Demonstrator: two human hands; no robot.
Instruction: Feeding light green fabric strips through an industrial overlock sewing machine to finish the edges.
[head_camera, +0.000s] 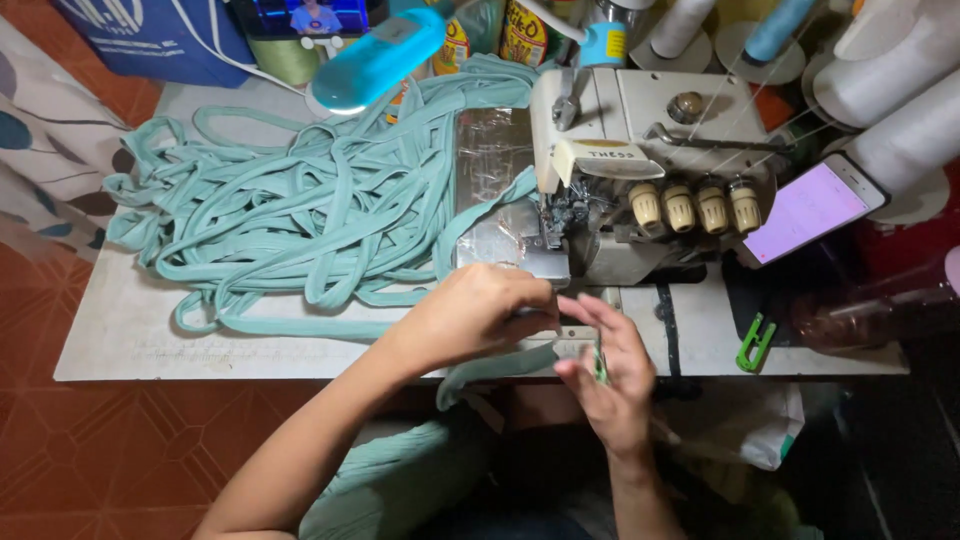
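A pale, worn rectangular surface fills the middle of the frame, its front edge running across the lower half. Below and to the left lies a floor of reddish-brown patterned tiles. The lower right of the frame falls into dark shadow.

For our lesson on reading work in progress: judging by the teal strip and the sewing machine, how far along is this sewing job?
Done: a big pile of teal strip lies behind the sewing machine. In hand: the left hand and right hand work the strip's end at the table edge. Left: more teal fabric hangs below.
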